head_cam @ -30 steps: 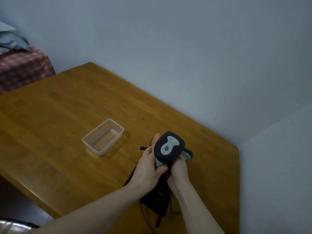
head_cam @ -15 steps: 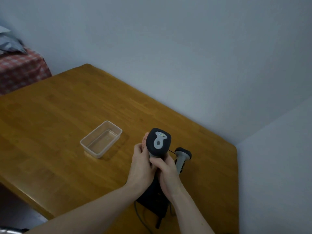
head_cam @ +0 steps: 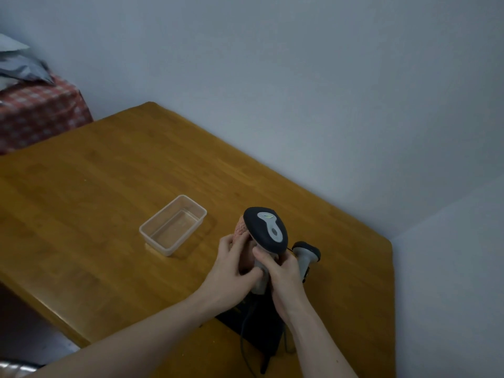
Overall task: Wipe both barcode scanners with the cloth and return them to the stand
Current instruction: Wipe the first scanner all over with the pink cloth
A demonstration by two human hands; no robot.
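Clear plastic tub (head_cam: 173, 224) on wooden table (head_cam: 90, 186), checkered cloth-covered furniture (head_cam: 38, 113) far left

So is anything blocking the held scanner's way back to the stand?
Partly: the second scanner sits upright beside the held scanner, above the black stand. Both forearms hide most of the stand, so its free slot cannot be seen.

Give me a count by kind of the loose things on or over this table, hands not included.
Barcode scanners: 2, one held, one standing behind it
Pink cloth: 1
Clear plastic container: 1
Black stand: 1
Total: 5
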